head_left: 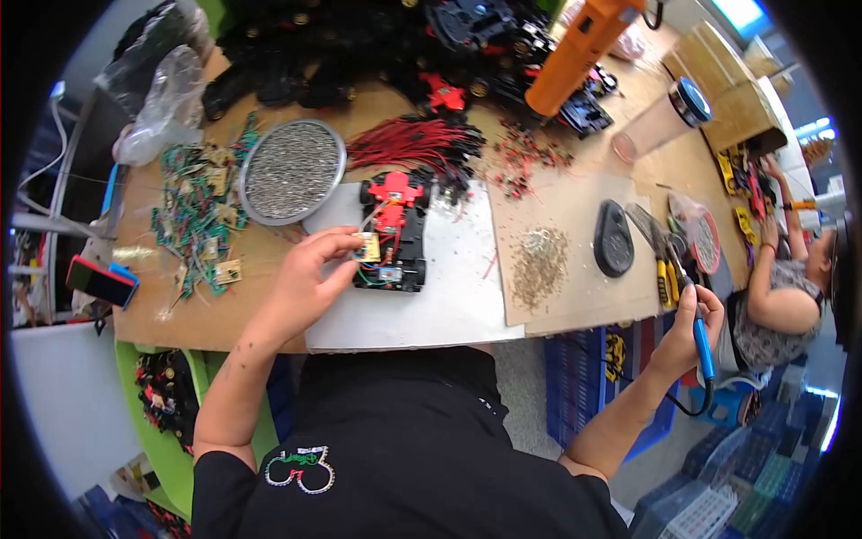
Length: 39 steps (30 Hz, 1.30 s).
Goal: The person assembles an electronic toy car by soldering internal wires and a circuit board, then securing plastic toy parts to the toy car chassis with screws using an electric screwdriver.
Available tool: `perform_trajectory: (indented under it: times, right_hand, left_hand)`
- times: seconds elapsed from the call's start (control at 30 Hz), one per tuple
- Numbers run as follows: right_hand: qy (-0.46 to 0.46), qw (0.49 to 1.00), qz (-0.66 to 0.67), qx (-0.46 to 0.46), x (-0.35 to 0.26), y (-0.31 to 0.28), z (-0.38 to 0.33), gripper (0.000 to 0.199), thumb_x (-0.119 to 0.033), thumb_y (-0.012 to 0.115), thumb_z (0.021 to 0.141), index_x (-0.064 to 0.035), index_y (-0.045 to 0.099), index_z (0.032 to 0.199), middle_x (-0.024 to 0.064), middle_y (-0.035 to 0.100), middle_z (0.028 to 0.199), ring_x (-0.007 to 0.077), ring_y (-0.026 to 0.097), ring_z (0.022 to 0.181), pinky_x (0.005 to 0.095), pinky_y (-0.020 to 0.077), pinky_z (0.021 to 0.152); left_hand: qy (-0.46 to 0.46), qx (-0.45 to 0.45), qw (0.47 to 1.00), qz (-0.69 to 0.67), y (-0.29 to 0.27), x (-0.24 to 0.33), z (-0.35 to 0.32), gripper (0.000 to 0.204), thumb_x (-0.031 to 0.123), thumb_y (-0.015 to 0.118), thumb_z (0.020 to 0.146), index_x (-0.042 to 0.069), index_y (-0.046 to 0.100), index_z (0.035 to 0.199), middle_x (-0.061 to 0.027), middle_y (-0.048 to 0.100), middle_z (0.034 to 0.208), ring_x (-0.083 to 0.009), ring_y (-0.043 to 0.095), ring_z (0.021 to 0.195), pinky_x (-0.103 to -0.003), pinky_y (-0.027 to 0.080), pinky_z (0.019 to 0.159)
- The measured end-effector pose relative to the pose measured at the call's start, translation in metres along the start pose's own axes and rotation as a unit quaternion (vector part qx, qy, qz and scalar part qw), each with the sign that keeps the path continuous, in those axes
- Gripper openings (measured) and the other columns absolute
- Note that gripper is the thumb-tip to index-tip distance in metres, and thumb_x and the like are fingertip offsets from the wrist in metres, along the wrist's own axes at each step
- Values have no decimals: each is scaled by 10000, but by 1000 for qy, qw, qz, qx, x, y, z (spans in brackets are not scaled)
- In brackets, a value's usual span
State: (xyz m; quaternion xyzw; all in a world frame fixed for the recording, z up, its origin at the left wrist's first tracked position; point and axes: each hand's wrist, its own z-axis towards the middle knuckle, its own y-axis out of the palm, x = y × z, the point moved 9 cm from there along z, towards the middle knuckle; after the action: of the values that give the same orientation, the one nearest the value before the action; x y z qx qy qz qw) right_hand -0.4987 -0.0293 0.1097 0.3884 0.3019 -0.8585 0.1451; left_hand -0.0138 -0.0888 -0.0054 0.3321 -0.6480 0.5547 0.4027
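Toy car chassis (393, 235), red and black, lying on a white sheet (449, 296) on the wooden table (206, 314). Left hand (310, 274): just left of the chassis, grip pinched together on a small tan circuit board (366, 247) held against the chassis' left side. Right hand (696, 319): well right of the chassis, past the table edge, grip clamped on a blue-handled soldering iron (700, 337). Round metal dish of small screws (292, 171): up-left of the chassis. Bundle of red wires (409, 144): just above it. Brown cardboard sheet (575, 251) bearing a heap of small metal parts (541, 260) and a black oval piece (613, 238): right of the chassis. Loose green-wired boards (197, 216): far left.
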Motion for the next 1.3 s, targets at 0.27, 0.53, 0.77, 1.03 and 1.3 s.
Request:
perform_trajectory:
  times: [0.27, 0.53, 0.77, 1.03, 1.3]
  right_hand:
    - [267, 902, 326, -91, 75, 61, -35, 416, -68, 650, 940, 0, 523, 1330, -15, 570, 852, 49, 484, 683, 187, 411, 640]
    - [158, 873, 233, -398, -46, 162, -138, 232, -9, 646, 907, -20, 664, 1137, 10, 647, 915, 72, 576, 778, 207, 461, 688]
    - [-322, 834, 125, -431, -168, 215, -189, 272, 27, 677, 745, -81, 676, 995, 49, 692, 1035, 266, 630, 934, 377, 492, 834]
    - [-319, 833, 99, -441, -149, 213, -194, 279, 10, 684, 704, -87, 663, 966, 20, 674, 1115, 240, 606, 976, 375, 484, 847]
    - [-368, 816, 89, -436, -159, 215, -200, 277, 26, 701, 715, -73, 653, 969, 52, 676, 1156, 271, 615, 1007, 378, 505, 865]
  left_hand:
    - [-10, -20, 996, -86, 3, 3, -20, 260, 17, 677, 825, -41, 667, 1078, -130, 587, 1197, -213, 609, 1119, -330, 482, 1001]
    - [37, -4, 993, -112, 6, 16, -40, 215, 43, 712, 799, 17, 703, 1012, -101, 610, 1179, -179, 618, 1062, -288, 505, 892]
    - [43, -27, 982, -181, 13, 11, -37, 247, -15, 692, 802, 17, 698, 1047, -77, 583, 1234, -130, 605, 1011, -259, 515, 835]
    - [49, -31, 972, -227, 17, 3, -31, 263, -46, 682, 814, 7, 683, 1071, -101, 562, 1267, -102, 605, 967, -254, 525, 844]
    - [34, -30, 957, -286, 20, -10, -35, 291, -82, 662, 820, -1, 660, 1099, -148, 500, 1348, -169, 579, 1114, -289, 510, 891]
